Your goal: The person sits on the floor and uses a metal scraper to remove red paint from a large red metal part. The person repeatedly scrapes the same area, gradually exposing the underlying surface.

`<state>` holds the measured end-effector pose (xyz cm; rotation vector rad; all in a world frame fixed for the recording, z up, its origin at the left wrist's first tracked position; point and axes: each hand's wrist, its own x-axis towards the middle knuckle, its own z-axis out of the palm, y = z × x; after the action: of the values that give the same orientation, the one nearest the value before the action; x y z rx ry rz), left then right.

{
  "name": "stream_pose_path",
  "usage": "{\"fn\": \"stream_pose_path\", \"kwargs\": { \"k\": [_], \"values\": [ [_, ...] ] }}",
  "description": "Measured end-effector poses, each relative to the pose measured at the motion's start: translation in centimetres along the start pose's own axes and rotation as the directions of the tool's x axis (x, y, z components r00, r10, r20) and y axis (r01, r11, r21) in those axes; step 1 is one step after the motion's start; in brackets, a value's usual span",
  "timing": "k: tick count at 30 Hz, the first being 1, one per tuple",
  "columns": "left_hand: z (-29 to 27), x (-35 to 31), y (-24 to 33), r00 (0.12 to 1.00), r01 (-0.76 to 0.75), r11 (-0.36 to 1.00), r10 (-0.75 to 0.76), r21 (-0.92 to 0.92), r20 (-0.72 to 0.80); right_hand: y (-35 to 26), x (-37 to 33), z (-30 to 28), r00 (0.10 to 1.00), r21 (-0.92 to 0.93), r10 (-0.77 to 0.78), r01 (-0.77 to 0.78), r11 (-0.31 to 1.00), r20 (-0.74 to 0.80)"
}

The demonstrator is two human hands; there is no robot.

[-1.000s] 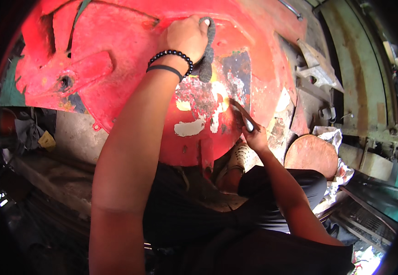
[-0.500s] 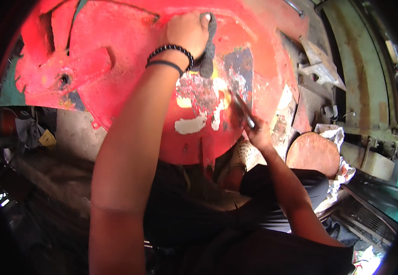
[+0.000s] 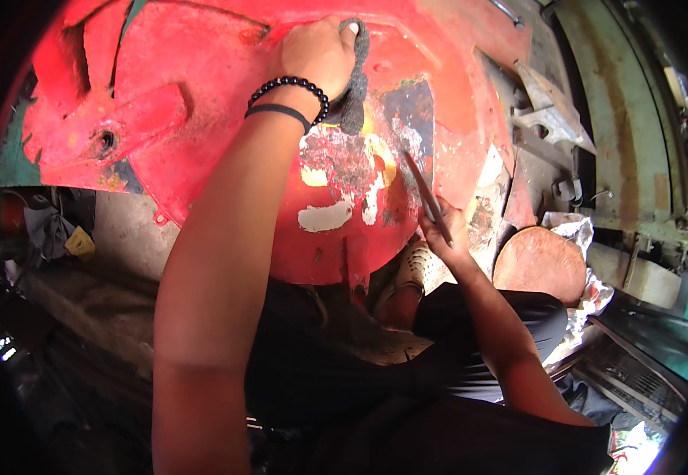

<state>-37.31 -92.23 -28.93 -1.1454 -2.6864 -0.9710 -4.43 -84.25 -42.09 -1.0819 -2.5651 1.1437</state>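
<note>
A large red-painted metal panel (image 3: 162, 71) lies in front of me, curved along its near edge. Its paint is worn through at a bare patch (image 3: 344, 162) in the middle, showing grey, white and yellow. My left hand (image 3: 312, 55) rests on the far part of the panel, closed on a dark grey fuzzy cloth (image 3: 355, 91) that hangs beside the thumb. To the right of the patch, my right hand (image 3: 448, 235) grips a long narrow metal blade (image 3: 423, 186). The blade's far tip points at the patch's right side; whether it touches cannot be told.
A round rusty disc (image 3: 540, 267) and crumpled foil (image 3: 593, 297) lie at the right. Behind them are angular metal brackets (image 3: 550, 107) and a long pale green beam (image 3: 617, 111). My sandalled foot (image 3: 413, 273) is close under the panel's near edge.
In my right hand the blade has turned, so its broad side and rear end now show. My left hand and the cloth have shifted only slightly, along with the whole view.
</note>
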Motion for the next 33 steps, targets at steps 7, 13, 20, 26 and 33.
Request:
{"fn": "stream_pose_path", "kwargs": {
  "k": [7,13,20,26,33],
  "values": [
    [-0.2,0.0,0.1,0.998,0.03,0.999,-0.031,0.019,0.054,0.0,1.0,0.6,0.998,-0.143,-0.059,0.058,0.988,-0.002],
    [0.2,-0.1,0.0,1.0,0.009,1.0,-0.009,-0.004,0.018,0.1,0.2,-0.2,0.998,0.031,-0.061,0.061,0.998,-0.015],
    [-0.3,0.2,0.1,1.0,0.011,1.0,-0.011,0.018,0.028,-0.5,1.0,0.4,0.994,-0.099,-0.076,0.068,0.993,-0.078],
    [0.0,0.2,-0.1,1.0,-0.02,1.0,0.02,0.024,0.012,0.3,0.8,-0.2,0.997,0.024,0.003,-0.001,1.0,-0.073],
    [-0.3,-0.5,0.1,0.999,0.023,0.999,-0.024,0.029,0.036,0.3,-0.1,0.5,0.988,-0.144,-0.127,0.113,0.983,-0.089]
  ]
}}
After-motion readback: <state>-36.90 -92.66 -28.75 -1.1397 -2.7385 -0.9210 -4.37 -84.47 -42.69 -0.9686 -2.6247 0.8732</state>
